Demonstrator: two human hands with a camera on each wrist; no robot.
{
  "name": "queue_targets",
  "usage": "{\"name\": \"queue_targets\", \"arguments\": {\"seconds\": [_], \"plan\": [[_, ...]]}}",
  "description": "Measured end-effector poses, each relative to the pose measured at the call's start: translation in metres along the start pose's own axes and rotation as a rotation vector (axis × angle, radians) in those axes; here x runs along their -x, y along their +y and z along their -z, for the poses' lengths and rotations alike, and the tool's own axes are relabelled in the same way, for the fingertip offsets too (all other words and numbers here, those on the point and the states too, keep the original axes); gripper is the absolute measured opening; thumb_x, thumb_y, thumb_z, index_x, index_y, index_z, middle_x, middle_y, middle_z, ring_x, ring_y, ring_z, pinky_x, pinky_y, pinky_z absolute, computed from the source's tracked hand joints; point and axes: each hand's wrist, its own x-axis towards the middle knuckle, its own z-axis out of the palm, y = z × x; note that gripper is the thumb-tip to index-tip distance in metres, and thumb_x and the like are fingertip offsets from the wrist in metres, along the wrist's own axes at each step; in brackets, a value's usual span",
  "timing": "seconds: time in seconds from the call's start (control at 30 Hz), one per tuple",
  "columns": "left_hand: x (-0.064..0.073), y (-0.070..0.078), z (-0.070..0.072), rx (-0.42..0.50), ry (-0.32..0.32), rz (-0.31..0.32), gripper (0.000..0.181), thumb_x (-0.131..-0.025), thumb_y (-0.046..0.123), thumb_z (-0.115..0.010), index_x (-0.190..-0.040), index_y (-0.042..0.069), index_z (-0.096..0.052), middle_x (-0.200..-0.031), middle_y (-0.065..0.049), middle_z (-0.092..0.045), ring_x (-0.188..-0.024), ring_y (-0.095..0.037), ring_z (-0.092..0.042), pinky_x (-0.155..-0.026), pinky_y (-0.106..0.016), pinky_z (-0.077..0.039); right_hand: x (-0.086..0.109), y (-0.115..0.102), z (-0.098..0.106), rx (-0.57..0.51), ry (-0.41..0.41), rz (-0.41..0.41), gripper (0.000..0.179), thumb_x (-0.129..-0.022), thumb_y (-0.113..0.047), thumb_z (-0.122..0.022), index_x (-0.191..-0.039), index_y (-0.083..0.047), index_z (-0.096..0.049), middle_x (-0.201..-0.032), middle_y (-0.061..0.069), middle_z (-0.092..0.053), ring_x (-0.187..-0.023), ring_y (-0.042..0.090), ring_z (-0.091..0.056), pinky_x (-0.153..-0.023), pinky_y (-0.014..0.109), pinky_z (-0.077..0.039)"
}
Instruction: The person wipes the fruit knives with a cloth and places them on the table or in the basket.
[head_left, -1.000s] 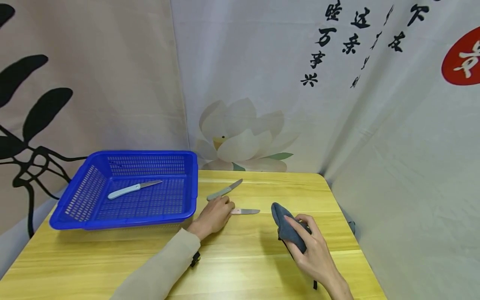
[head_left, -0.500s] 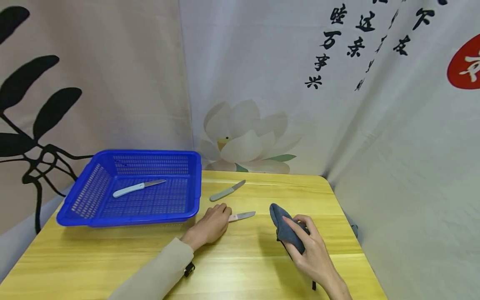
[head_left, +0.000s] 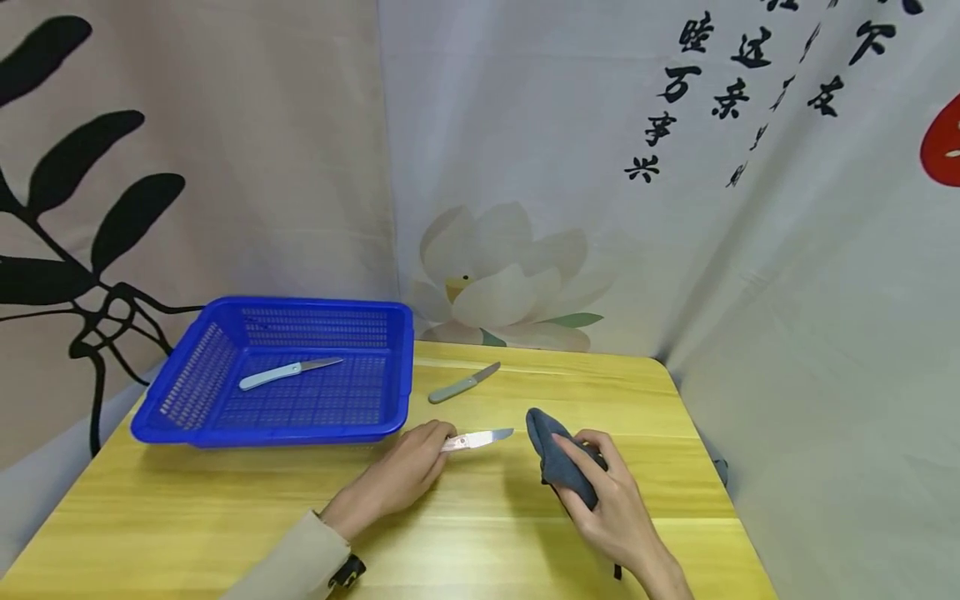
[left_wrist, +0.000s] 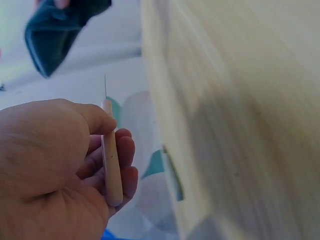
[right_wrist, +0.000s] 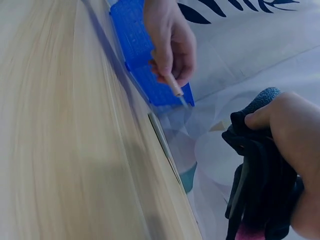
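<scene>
Pink-handled knife (head_left: 467,442) was in my left hand (head_left: 408,468): thumb pressed on 1 side of the handle, fingers curled round the other, blade pointing off to my right. Change vs 1 s ago: it lay on the table (head_left: 450,550) under my fingers then; now it was up off the surface and drawn slightly back toward me. My read: pick-up was done, grip looked firm, knife was free to move.

Right hand (head_left: 618,500) gripped a bunched gray-blue cloth (head_left: 561,458) above the table, near the blade tip, not touching it. No obvious change in that hold.

Green-handled knife (head_left: 453,389) lay on the table beyond my left hand, untouched. White-handled knife (head_left: 270,377) lay inside the blue basket (head_left: 292,437), to the left. So 2 of 3 knives were outside it. Curtain (head_left: 525,125) hung behind everything.
</scene>
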Motion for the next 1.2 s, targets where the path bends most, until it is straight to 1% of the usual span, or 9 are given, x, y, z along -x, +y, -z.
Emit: {"name": "queue_targets", "arguments": {"seconds": [0.1,0.2,0.33,0.5,0.7,0.87,0.93,1.03,1.2], "plan": [[0.005,0.008,0.01,0.013,0.032,-0.013,0.015,-0.109,0.003,-0.069,-0.125,0.004,-0.069,-0.105,-0.004,-0.074,-0.09,-0.013,-0.066,-0.082,-0.033,-0.063,-0.005,-0.005,-0.003,-0.018,-0.008,0.017,0.079,-0.086,0.0,-0.089,-0.157,-0.028,-0.068,-0.142,0.01,-0.062,-0.115,0.018,-0.062,-0.082,0.034,-0.057],[0.009,0.016,0.019,0.001,0.052,-0.021,0.016,-0.109,0.004,-0.069,-0.125,0.006,-0.069,-0.101,0.001,-0.07,-0.085,-0.007,-0.057,-0.076,-0.027,-0.058,-0.012,-0.011,-0.006,-0.03,-0.018,0.043,0.079,-0.086,0.0,-0.088,-0.157,-0.028,-0.067,-0.142,0.01,-0.062,-0.116,0.019,-0.062,-0.082,0.034,-0.057],[0.013,0.023,0.029,-0.015,0.08,-0.028,0.02,-0.108,0.005,-0.07,-0.128,0.007,-0.07,-0.099,0.002,-0.067,-0.081,-0.006,-0.051,-0.072,-0.022,-0.053,-0.02,-0.02,-0.011,-0.038,-0.029,0.086,0.077,-0.087,-0.003,-0.087,-0.158,-0.026,-0.066,-0.142,0.013,-0.062,-0.115,0.022,-0.063,-0.084,0.038,-0.059],[0.018,0.029,0.037,-0.065,0.121,-0.029,0.023,-0.106,0.005,-0.071,-0.129,0.007,-0.069,-0.098,0.002,-0.065,-0.078,-0.006,-0.049,-0.069,-0.021,-0.051,-0.028,-0.033,-0.02,-0.009,-0.034,0.15,0.078,-0.087,-0.007,-0.087,-0.16,-0.025,-0.065,-0.142,0.016,-0.062,-0.113,0.026,-0.065,-0.088,0.045,-0.061],[0.021,0.033,0.04,-0.134,0.183,-0.05,0.022,-0.106,0.007,-0.076,-0.127,0.006,-0.07,-0.097,0.002,-0.066,-0.077,-0.007,-0.053,-0.068,-0.023,-0.053,-0.036,-0.049,-0.034,0.077,0.002,0.254,0.079,-0.083,-0.011,-0.084,-0.159,-0.024,-0.066,-0.139,0.018,-0.065,-0.117,0.029,-0.067,-0.092,0.051,-0.063],[0.021,0.037,0.039,-0.194,0.217,-0.078,0.024,-0.105,0.01,-0.079,-0.128,0.007,-0.069,-0.096,0.003,-0.064,-0.084,-0.009,-0.059,-0.076,-0.029,-0.057,-0.039,-0.062,-0.041,0.205,0.007,0.318,0.081,-0.082,-0.017,-0.086,-0.16,-0.023,-0.065,-0.137,0.02,-0.066,-0.113,0.029,-0.066,-0.094,0.049,-0.061],[0.021,0.038,0.038,-0.217,0.232,-0.092,0.024,-0.106,0.01,-0.078,-0.128,0.007,-0.069,-0.096,0.003,-0.062,-0.085,-0.01,-0.059,-0.078,-0.031,-0.057,-0.039,-0.065,-0.043,0.257,0.004,0.33,0.082,-0.082,-0.018,-0.088,-0.16,-0.023,-0.065,-0.137,0.02,-0.066,-0.112,0.03,-0.066,-0.093,0.048,-0.061],[0.021,0.039,0.037,-0.236,0.256,-0.105,0.023,-0.106,0.009,-0.077,-0.128,0.006,-0.069,-0.096,0.003,-0.062,-0.083,-0.01,-0.056,-0.076,-0.03,-0.056,-0.04,-0.067,-0.044,0.315,0.009,0.336,0.082,-0.08,-0.018,-0.09,-0.158,-0.022,-0.066,-0.136,0.02,-0.066,-0.112,0.03,-0.065,-0.09,0.047,-0.059],[0.022,0.039,0.037,-0.245,0.275,-0.097,0.02,-0.107,0.011,-0.076,-0.126,0.006,-0.069,-0.095,0.003,-0.062,-0.081,-0.008,-0.054,-0.072,-0.027,-0.052,-0.042,-0.064,-0.043,0.334,0.038,0.333,0.078,-0.078,-0.015,-0.086,-0.154,-0.021,-0.069,-0.135,0.021,-0.067,-0.111,0.032,-0.065,-0.086,0.046,-0.057]]}}
